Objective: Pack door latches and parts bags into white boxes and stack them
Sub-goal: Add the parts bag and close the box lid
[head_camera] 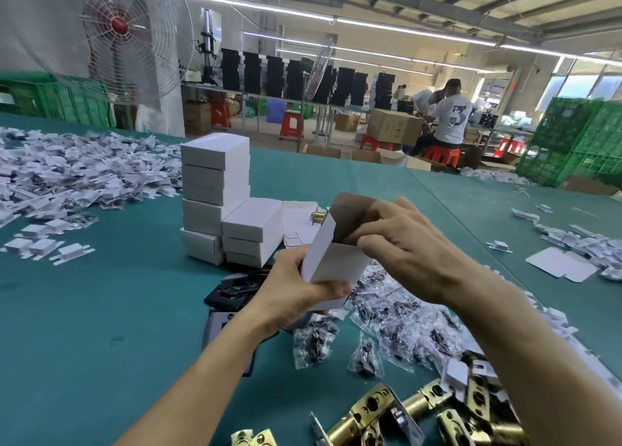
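Left hand (pixel 296 294) grips white box (pixel 331 260) low, above parts bags (pixel 404 314); right hand (pixel 407 243) pinches flap at its open top. We should steady box, fold flap square, tuck fully.

**White box (pixel 331 263) held open end up in both hands above the green surface (pixel 101 311).**

The left hand (pixel 289 297) grips the box's lower end. The box leans toward 1 o'clock with its brown-lined flap raised. The right hand (pixel 404 243) curls its fingers over the open top rim. Measured from the box: stacked closed boxes (pixel 215 189) at 10 o'clock, black plates (pixel 232 289) at 8 o'clock, clear parts bags (pixel 397 311) at 5 o'clock, brass door latches (pixel 370 408) beyond them at the frame's lower edge.
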### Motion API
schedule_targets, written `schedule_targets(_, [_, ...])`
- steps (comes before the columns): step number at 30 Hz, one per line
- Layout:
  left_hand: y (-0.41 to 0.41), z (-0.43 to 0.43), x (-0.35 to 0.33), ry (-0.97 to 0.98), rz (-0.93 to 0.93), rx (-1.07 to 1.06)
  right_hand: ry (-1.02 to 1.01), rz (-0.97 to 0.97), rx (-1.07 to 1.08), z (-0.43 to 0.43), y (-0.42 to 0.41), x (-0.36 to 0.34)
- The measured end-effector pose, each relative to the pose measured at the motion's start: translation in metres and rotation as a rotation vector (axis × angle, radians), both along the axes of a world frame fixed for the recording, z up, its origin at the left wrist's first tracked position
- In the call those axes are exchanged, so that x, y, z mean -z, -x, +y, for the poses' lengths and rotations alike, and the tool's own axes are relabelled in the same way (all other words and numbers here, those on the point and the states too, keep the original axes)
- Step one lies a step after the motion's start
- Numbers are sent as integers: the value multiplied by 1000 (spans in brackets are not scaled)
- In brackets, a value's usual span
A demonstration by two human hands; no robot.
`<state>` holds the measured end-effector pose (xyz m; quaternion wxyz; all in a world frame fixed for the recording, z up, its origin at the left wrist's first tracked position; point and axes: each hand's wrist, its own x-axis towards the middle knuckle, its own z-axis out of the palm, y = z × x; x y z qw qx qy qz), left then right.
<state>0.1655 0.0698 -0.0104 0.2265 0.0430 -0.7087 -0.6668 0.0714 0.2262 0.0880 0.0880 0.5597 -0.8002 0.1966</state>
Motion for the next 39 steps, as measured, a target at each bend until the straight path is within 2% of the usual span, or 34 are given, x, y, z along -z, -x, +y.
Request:
schedule_targets(1, [0, 1, 0, -13, 3, -7, 55, -1, 11, 1, 1, 3])
schedule_targets(3, [-1, 2, -1, -50, 16, -9, 293, -8, 33, 5, 3, 13])
schedule_targets(5, [-2, 3, -2, -76, 25, 5, 509, -98, 52, 10, 6, 24])
schedule_targets(10, [-2, 9, 2, -159, -5, 90, 681, -704, -123, 18, 4, 51])
schedule_targets(12, [0, 10, 6, -134, -23, 103, 662, -801, -173, 18, 3, 63])
schedule_targets(16, [3, 12, 16, 66, -29, 111, 598, -741, -135, 17, 6, 83])
schedule_targets(20, [7, 11, 18, 245, -16, -64, 532, -654, -70, 18, 14, 97])
schedule_targets(23, [7, 10, 17, 282, 110, -254, 509, -687, -51, 19, 19, 101])
schedule_targets(25, [7, 10, 17, 353, 214, -308, 487, -725, -54, 21, 23, 100])
schedule_targets(28, [7, 12, 22, 456, 281, -288, 411, -711, -66, 27, 28, 97])
schedule_targets(33, [8, 13, 25, 462, 247, -286, 387, -662, -69, 28, 29, 99])
schedule_targets(39, [11, 15, 24, 558, 317, -275, 366, -633, -67, 25, 26, 98])
